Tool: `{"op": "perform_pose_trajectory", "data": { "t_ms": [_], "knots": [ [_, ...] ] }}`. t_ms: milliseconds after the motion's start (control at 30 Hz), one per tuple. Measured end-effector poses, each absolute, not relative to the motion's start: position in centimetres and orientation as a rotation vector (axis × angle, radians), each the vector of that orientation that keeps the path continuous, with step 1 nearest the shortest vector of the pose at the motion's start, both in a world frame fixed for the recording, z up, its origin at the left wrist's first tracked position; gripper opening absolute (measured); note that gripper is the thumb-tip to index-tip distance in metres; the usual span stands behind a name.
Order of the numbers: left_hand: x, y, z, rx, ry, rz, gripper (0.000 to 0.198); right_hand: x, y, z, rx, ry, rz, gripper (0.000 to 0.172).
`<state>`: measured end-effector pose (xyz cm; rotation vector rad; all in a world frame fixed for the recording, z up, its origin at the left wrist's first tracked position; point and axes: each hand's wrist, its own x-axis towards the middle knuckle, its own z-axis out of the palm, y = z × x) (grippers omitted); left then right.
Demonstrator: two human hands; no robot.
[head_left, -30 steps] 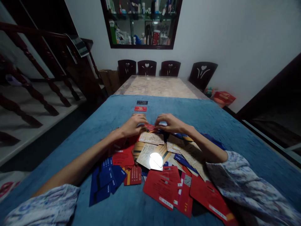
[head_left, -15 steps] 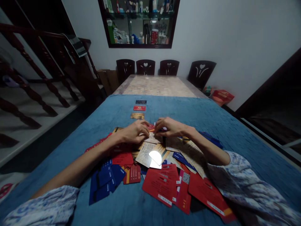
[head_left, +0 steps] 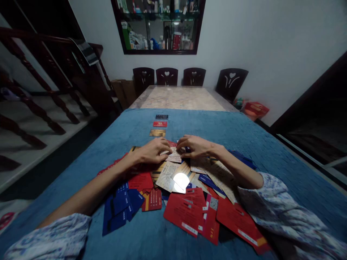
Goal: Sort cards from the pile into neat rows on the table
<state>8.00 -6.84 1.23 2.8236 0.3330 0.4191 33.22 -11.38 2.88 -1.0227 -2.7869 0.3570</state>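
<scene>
At the far edge of a spread of cards, my left hand (head_left: 153,151) has its fingers curled in on the left end of a pale card (head_left: 176,152). Bent over the right end of that same card is my right hand (head_left: 199,146), thumb and fingers drawn together. Another pale card edge shows just below it. Nearer me lie a cream card (head_left: 166,176) with a bright light reflection beside it, red cards (head_left: 184,213), blue cards (head_left: 116,209) and a red card with an orange stripe (head_left: 152,200), overlapping. My fingers hide part of the pile.
Beyond my hands, a gold card (head_left: 157,133), a red card (head_left: 160,124) and a black card (head_left: 162,117) lie in a column on the blue cloth (head_left: 206,124). Past it is the bare tabletop (head_left: 184,97), with dark chairs (head_left: 167,76) along the wall.
The pale card between my hands now shows more of its face, with another pale edge beneath it. My fingers have shifted slightly; the cards around them lie as before.
</scene>
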Motion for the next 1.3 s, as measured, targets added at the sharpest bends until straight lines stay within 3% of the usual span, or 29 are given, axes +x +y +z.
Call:
{"op": "perform_pose_trajectory", "data": {
  "t_ms": [233, 1000, 1300],
  "knots": [
    [7.9, -6.4, 0.9, 2.778, 0.533, 0.381, 0.025, 33.6, -11.2, 2.4, -1.081, -2.759, 0.330, 0.030],
    [8.1, -5.5, 0.3, 2.590, 0.594, 0.702, 0.026, 34.2, -10.9, 2.7, -1.171, -2.524, 0.380, 0.031],
    [8.4, -5.0, -0.1, 2.542, 0.774, 0.787, 0.027, 34.0, -10.5, 1.7, -1.238, -2.431, 0.228, 0.031]
  ]
}}
